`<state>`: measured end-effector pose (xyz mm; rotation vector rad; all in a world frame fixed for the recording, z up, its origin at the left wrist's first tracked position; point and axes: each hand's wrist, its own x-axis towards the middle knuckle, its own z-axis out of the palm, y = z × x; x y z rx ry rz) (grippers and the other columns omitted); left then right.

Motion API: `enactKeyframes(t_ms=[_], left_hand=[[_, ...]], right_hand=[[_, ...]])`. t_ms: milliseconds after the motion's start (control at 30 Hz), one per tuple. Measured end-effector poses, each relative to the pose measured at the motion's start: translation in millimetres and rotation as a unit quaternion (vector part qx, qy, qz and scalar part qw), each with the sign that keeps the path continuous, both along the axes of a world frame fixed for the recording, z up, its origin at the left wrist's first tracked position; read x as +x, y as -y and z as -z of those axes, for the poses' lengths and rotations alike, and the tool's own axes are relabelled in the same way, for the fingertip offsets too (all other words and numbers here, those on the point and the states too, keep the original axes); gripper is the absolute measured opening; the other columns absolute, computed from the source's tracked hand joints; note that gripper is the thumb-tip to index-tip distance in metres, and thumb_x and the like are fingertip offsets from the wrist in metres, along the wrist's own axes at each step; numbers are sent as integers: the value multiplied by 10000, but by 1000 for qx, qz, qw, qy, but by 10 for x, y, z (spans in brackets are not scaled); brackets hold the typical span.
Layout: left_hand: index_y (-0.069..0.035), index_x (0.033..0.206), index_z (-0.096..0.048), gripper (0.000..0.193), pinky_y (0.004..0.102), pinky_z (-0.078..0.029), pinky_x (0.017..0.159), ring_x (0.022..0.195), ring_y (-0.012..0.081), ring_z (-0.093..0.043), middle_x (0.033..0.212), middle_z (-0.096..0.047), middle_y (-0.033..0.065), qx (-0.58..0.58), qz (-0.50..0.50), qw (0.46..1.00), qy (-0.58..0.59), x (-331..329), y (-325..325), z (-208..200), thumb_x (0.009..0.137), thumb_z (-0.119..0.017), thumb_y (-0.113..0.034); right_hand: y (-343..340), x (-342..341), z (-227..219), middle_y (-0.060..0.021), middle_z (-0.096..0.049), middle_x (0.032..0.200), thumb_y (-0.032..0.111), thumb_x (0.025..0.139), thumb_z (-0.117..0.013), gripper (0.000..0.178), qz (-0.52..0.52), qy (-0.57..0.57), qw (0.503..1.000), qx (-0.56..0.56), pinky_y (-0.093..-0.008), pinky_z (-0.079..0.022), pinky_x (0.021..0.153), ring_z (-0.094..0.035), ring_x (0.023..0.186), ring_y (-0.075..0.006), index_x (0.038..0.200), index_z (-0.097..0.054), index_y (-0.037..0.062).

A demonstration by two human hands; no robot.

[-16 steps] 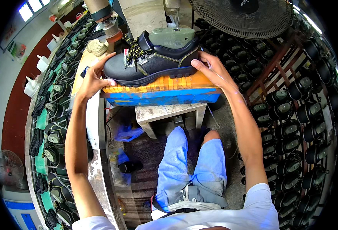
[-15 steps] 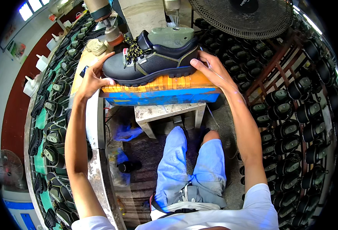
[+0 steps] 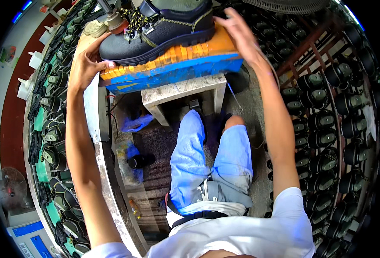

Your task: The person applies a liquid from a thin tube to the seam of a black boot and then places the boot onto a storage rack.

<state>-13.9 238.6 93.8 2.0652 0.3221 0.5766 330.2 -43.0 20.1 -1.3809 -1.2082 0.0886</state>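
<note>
Black shoe (image 3: 167,34) sits sideways on the orange-and-blue block (image 3: 177,68); left hand (image 3: 86,68) clamps round its toe; right hand (image 3: 240,38), fingers apart, blurred, hangs just beside the heel!

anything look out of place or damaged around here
A crumpled blue plastic bag lies on the floor left of the white stand, like stray litter. The block under the shoe looks worn: its blue side is scuffed.

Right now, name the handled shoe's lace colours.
The laces are black and yellow, best seen in the head view.
</note>
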Motion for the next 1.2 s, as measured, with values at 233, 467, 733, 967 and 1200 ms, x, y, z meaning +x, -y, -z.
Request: enactKeyframes(t_ms=[233,467,733,967,1200], left_hand=[[-4,1439,-628,727,263,-452,706,781,127,-511,949,-622,16,135,-261,946,137,-91,1130,547,796,-909,-194],[6,1374,-643,516,369,-523,907,1143,297,-651,1456,-621,217,351,-200,889,216,13,2241,872,888,-779,-100],[2,1307,-679,478,420,-473,1031,1168,285,-601,1526,-568,184,423,-190,873,150,631,3003,1001,853,-687,-148],[-41,1396,-615,522,429,-368,1202,1403,290,-524,1490,-596,128,410,-186,873,186,1136,3193,1464,910,-604,-231],[-97,1334,-663,485,448,-468,1082,1298,274,-595,1399,-647,79,449,-158,863,170,829,3006,1286,865,-698,-215]], right_hand=[[729,-222,1195,43,-536,866,416,1110,-399,553,200,-406,892,-24,-243,-427,691,-468,743,-75,1411,-649,25],[1037,-677,1399,-21,-592,840,195,990,-455,477,83,-493,863,70,-245,-447,685,-487,727,-87,1293,-673,-101],[1379,-1659,-538,-45,-575,700,149,942,-470,363,60,194,979,34,-260,-349,514,-484,572,-106,1000,-758,-64],[934,-1727,-705,-133,-671,748,32,849,-590,255,84,429,899,24,-332,-540,580,-679,621,-249,1019,-777,-7],[957,-1723,-684,-110,-674,748,23,882,-596,238,93,416,904,-26,-306,-541,578,-681,613,-218,1040,-771,-6]])
